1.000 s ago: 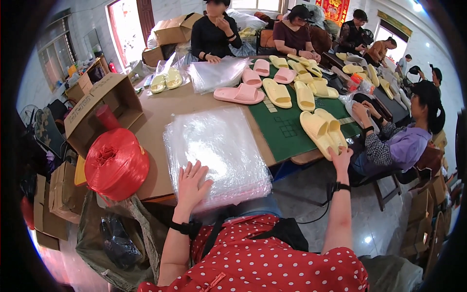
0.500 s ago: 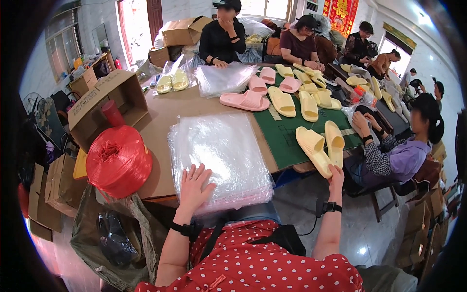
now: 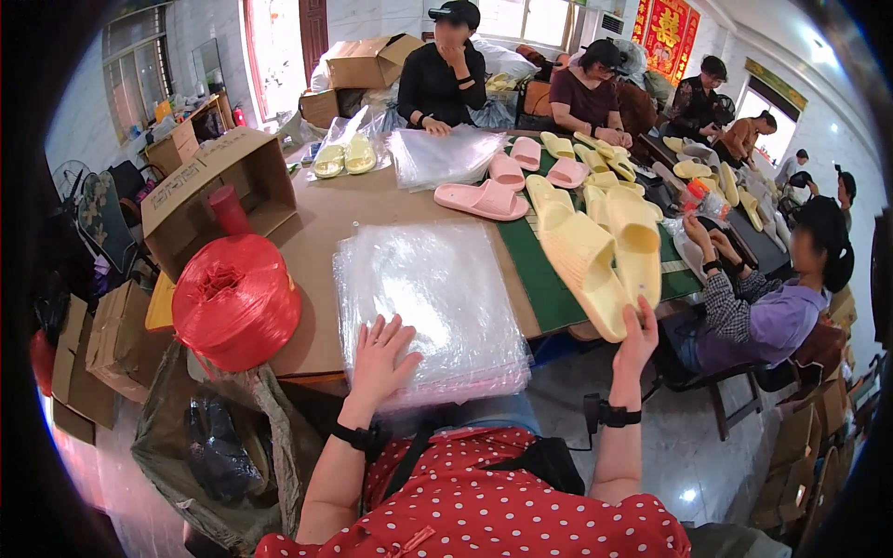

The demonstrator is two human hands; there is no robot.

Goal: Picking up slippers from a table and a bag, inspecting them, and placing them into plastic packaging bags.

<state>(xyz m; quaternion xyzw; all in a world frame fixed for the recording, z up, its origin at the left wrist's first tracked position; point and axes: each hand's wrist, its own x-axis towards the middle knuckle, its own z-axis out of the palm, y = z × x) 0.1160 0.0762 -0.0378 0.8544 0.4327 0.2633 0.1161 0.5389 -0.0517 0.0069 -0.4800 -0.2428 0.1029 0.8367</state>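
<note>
My right hand (image 3: 636, 337) grips a pair of pale yellow slide slippers (image 3: 588, 265) by their heel ends, raised above the green mat (image 3: 523, 244) with the toes pointing away from me. My left hand (image 3: 383, 361) lies with its fingers apart on the near edge of a stack of clear plastic bags (image 3: 433, 288). Behind the held pair, more yellow slippers (image 3: 605, 177) lie on the mat, partly hidden. Several pink slippers (image 3: 484, 198) rest to their left.
A red roll of plastic twine (image 3: 236, 302) and an open cardboard box (image 3: 270, 191) stand at the left of the table. A second pile of clear bags (image 3: 445, 156) and a bagged yellow pair (image 3: 358, 153) lie farther back. Co-workers sit across and at the right (image 3: 767, 312).
My right hand has lifted the yellow pair higher and nearer to the camera, so it looks larger and covers more slippers behind. My left hand stays on the bags. The view has shifted slightly.
</note>
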